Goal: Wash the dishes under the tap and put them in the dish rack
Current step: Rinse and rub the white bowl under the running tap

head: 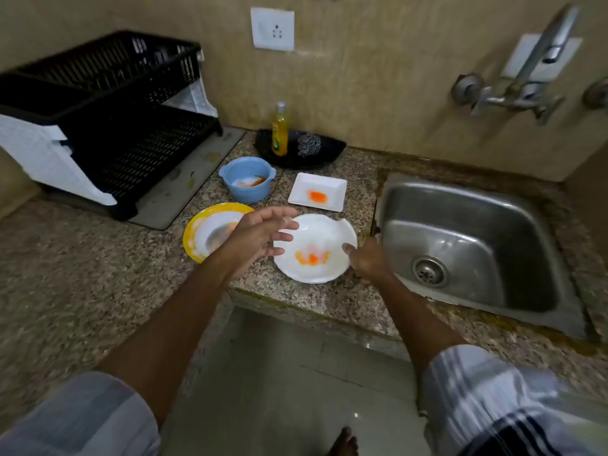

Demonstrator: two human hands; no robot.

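Observation:
A round white plate point(324, 235) with an orange smear lies on the granite counter just left of the steel sink point(467, 248). My right hand point(367, 260) grips its right rim, thumb on top. My left hand point(260, 236) hovers with spread, relaxed fingers over the plate's left edge, holding nothing. Beside it lie a yellow-rimmed plate point(200, 232), a blue bowl point(246, 179) with orange residue and a square white dish point(317, 191), also smeared. The tap point(526, 77) juts from the wall above the sink. The black two-tier dish rack point(108, 123) stands at the left.
A black tray point(329, 149) at the wall holds a yellow dish soap bottle point(279, 131) and a steel scrubber point(309, 143). A wall socket point(272, 28) sits above. The counter's front edge has a recess where I stand, with floor tiles and a bare foot below.

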